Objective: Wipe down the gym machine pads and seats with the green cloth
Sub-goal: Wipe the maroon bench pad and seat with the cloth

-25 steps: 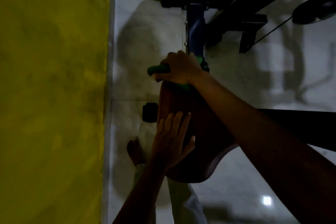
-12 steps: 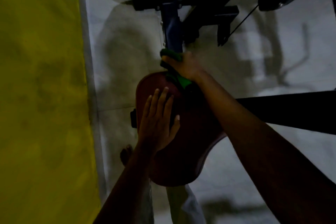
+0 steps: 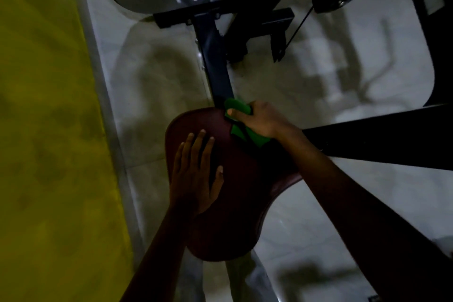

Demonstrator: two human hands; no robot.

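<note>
Our cloth [image 3: 237, 115] shifts right along the seat's [image 3: 220, 228] far edge.
Right hand [image 3: 259, 119] fingers clamp it; left hand [image 3: 195, 179] presses flat, fingers apart.

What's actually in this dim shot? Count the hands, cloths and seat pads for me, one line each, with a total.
Hands: 2, left hand flat on the pad, right hand gripping the cloth
Green cloth: 1
Maroon seat pad: 1
Total: 4

Dark red seat pad [image 3: 235, 216], mid-scene, on a dark blue post [image 3: 215, 64]. Left hand [image 3: 196, 179] flat on its left side. Right hand [image 3: 262, 117] grips green cloth [image 3: 247, 135] at far edge. Yellow wall [image 3: 44, 130] left; pale tiled floor [image 3: 152, 76].
</note>
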